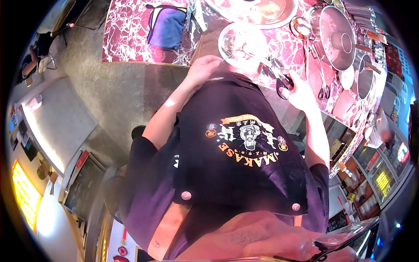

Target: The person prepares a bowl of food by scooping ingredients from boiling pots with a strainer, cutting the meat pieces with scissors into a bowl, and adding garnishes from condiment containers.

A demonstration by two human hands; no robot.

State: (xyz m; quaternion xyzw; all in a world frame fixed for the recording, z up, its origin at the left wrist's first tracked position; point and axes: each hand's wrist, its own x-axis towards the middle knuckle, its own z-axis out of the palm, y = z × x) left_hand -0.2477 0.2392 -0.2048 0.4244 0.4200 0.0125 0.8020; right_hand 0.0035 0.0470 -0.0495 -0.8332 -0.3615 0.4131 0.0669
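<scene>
My left hand (204, 69) is at the near rim of a white bowl (221, 43), its fingers pinched on a thin skewer-like stick that reaches over the bowl. My right hand (301, 92) has its fingers in the dark handles of a pair of scissors (283, 85), whose blades point up and left toward the bowl's right side. Pale and reddish pieces lie in the bowl, but glare hides what they are. The bowl stands at the table's near edge, just in front of my dark printed apron (235, 148).
The marbled table (126, 43) holds a blue-purple cloth pouch (168, 27), a large basin (288, 15), a ladle (301, 27), a big round pot (334, 39), a smaller pan (365, 78) and second scissors (324, 89). Another person's arm (30, 63) shows at far left.
</scene>
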